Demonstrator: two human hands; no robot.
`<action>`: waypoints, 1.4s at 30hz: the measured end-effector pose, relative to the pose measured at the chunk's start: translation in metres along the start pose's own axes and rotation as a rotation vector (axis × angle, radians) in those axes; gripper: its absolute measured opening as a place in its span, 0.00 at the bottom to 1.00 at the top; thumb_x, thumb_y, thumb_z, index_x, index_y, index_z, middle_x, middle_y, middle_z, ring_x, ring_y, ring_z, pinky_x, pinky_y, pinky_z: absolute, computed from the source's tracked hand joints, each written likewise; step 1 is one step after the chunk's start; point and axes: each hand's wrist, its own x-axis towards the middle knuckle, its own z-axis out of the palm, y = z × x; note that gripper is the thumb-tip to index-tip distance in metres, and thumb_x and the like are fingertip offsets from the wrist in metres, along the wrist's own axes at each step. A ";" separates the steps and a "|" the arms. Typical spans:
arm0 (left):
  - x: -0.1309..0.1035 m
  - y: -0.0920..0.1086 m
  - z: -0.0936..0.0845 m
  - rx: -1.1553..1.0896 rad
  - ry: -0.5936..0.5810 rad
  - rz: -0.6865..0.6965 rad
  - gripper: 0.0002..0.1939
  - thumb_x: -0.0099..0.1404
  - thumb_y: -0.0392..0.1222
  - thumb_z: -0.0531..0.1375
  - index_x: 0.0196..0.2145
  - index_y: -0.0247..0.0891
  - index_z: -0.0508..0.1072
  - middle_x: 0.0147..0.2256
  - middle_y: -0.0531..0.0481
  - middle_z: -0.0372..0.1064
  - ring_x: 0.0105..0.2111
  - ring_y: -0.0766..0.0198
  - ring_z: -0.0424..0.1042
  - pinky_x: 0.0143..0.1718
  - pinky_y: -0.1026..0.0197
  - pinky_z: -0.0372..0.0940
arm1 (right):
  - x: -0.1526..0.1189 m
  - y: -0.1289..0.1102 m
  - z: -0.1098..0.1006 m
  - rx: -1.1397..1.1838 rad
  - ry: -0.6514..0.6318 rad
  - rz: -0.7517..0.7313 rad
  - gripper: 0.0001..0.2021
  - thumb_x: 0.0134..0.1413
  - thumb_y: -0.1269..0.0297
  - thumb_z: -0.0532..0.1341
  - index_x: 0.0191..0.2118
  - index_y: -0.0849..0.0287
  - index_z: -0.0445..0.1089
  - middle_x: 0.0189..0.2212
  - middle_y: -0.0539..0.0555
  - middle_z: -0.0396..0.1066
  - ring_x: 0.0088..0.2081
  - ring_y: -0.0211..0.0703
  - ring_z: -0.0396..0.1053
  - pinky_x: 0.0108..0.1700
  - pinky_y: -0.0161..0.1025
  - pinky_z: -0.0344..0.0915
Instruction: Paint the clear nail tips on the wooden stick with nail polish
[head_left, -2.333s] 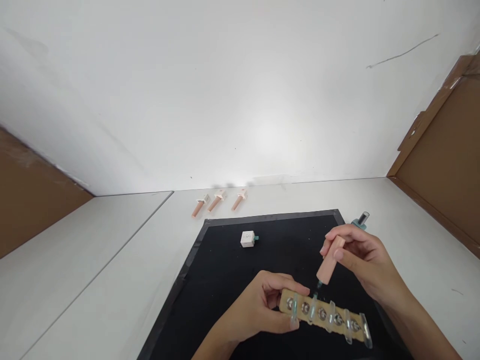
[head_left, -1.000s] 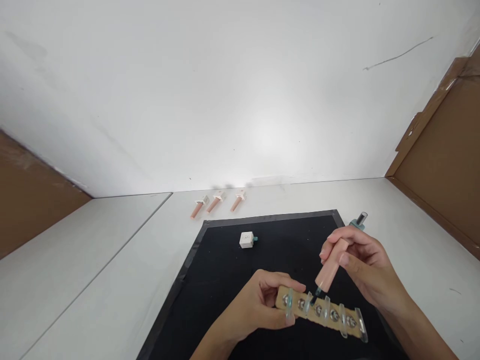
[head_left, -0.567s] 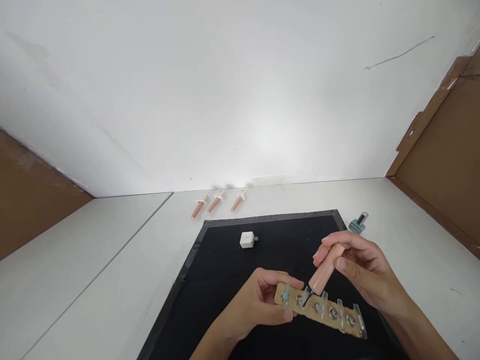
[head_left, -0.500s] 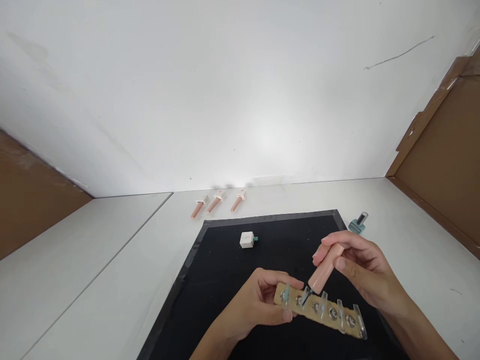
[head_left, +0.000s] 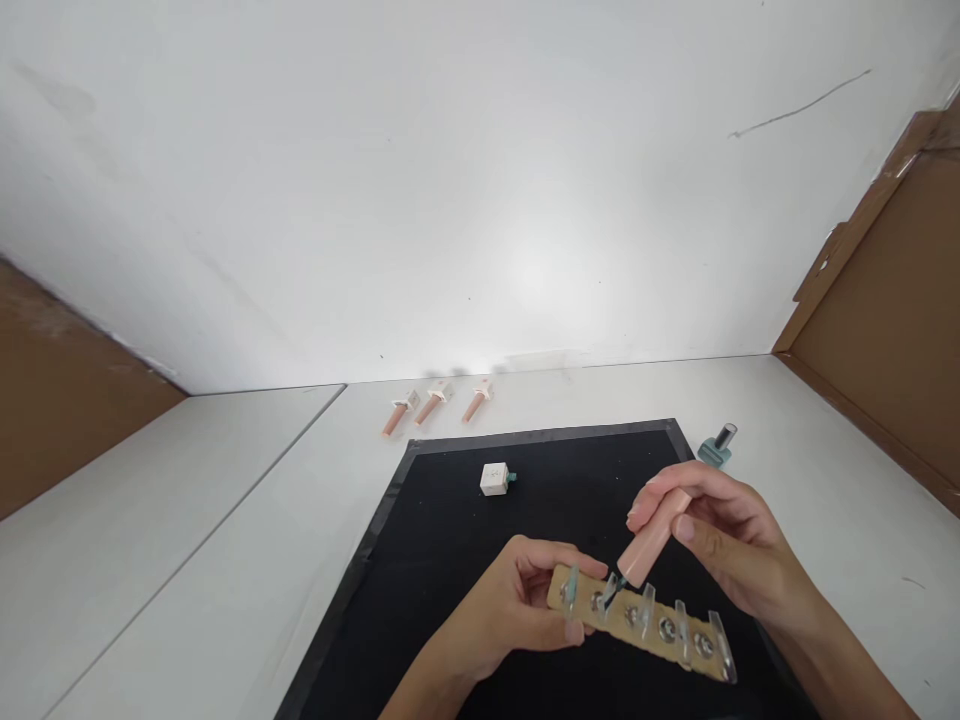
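You were prob. early on: 1 of 5 nail tips done, the next in hand, 3 left. The tan strip (head_left: pixel 621 624) carrying them was up over the black mat (head_left: pixel 570 500), its L end pinched btwn the thumb & index of your L hand (head_left: pixel 517 610). The 1st tip (head_left: pixel 572 588), nearest that pinch, showed a blue-green tint, so I'd call it coated; couldn't tell if it needed another coat. The 2nd tip (head_left: pixel 609 590) was the one being worked, by my read: your R hand (head_left: pixel 724 530) had its fingers round the pink brush cap (head_left: pixel 654 538), tilted, w/ the dark brush (head_left: pixel 616 594) down at that tip. Amt. of colour there was too small to tell.

The 3rd tip (head_left: pixel 648 610), 4th tip (head_left: pixel 682 632) & 5th tip (head_left: pixel 721 645) looked clear, so prob. all to do. The white nail-polish btl (head_left: pixel 494 479) lay uncapped on the mat, green neck pointing R, so recapping was prob. left too. Three pink-capped btls (head_left: pixel 474 405) lay at the back of the worktop (head_left: pixel 780 430), and a teal btl (head_left: pixel 714 452) was just beside the mat's far R corner; neither hand touched those.
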 end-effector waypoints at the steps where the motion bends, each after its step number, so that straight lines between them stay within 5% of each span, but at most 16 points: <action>1: 0.000 -0.001 -0.001 0.000 -0.006 0.004 0.16 0.42 0.42 0.72 0.32 0.41 0.81 0.23 0.53 0.70 0.21 0.70 0.66 0.25 0.66 0.62 | 0.000 -0.001 0.001 0.012 0.018 -0.002 0.08 0.59 0.63 0.60 0.43 0.48 0.73 0.35 0.52 0.77 0.36 0.41 0.74 0.39 0.37 0.71; 9: -0.001 -0.005 -0.002 0.018 0.000 0.009 0.16 0.42 0.42 0.72 0.32 0.40 0.81 0.24 0.52 0.68 0.22 0.70 0.65 0.25 0.66 0.62 | 0.003 -0.002 0.006 0.048 0.155 0.014 0.06 0.54 0.61 0.64 0.39 0.49 0.76 0.30 0.52 0.78 0.33 0.41 0.75 0.36 0.36 0.74; 18: 0.002 0.001 0.004 0.068 0.005 -0.006 0.18 0.42 0.43 0.71 0.34 0.39 0.81 0.23 0.53 0.65 0.22 0.70 0.61 0.25 0.64 0.60 | 0.001 0.000 0.005 0.011 0.080 0.087 0.06 0.54 0.64 0.64 0.39 0.51 0.75 0.30 0.51 0.77 0.32 0.39 0.74 0.34 0.34 0.73; 26: 0.000 -0.004 0.000 0.061 -0.004 0.016 0.16 0.43 0.42 0.71 0.34 0.41 0.81 0.25 0.52 0.66 0.24 0.68 0.65 0.25 0.65 0.60 | 0.001 0.001 0.002 -0.041 0.176 0.071 0.05 0.53 0.61 0.65 0.37 0.52 0.75 0.30 0.53 0.77 0.33 0.42 0.75 0.37 0.39 0.74; 32: 0.003 0.002 0.004 0.101 0.021 -0.004 0.18 0.42 0.44 0.71 0.34 0.38 0.81 0.23 0.53 0.65 0.22 0.70 0.60 0.25 0.65 0.60 | 0.002 -0.003 0.007 -0.015 0.073 0.057 0.05 0.53 0.63 0.65 0.37 0.52 0.75 0.29 0.52 0.76 0.30 0.40 0.74 0.31 0.35 0.74; 42: 0.001 0.002 0.003 0.087 -0.005 0.020 0.17 0.43 0.42 0.71 0.35 0.40 0.81 0.24 0.53 0.64 0.23 0.70 0.61 0.26 0.66 0.60 | 0.000 -0.002 0.006 -0.035 0.075 0.006 0.06 0.54 0.64 0.64 0.39 0.50 0.74 0.30 0.51 0.76 0.31 0.39 0.74 0.32 0.34 0.73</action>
